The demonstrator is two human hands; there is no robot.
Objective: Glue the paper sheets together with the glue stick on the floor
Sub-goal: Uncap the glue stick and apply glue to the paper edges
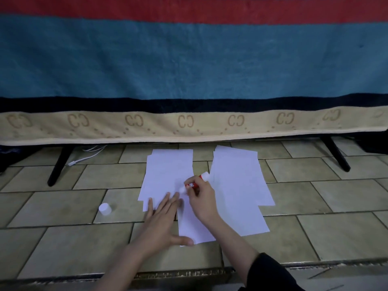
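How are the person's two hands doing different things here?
The left hand lies flat with fingers spread, pressing on the left paper pile; the right hand is curled around the red glue stick. The left hand holds nothing, while the right hand tilts the stick's tip down to the sheet. Both are bare and work over the same pile on the tiled floor.

Two bare forearms; the right arm (247,246) wears a dark sleeve (270,274) at five o'clock, pushed up.
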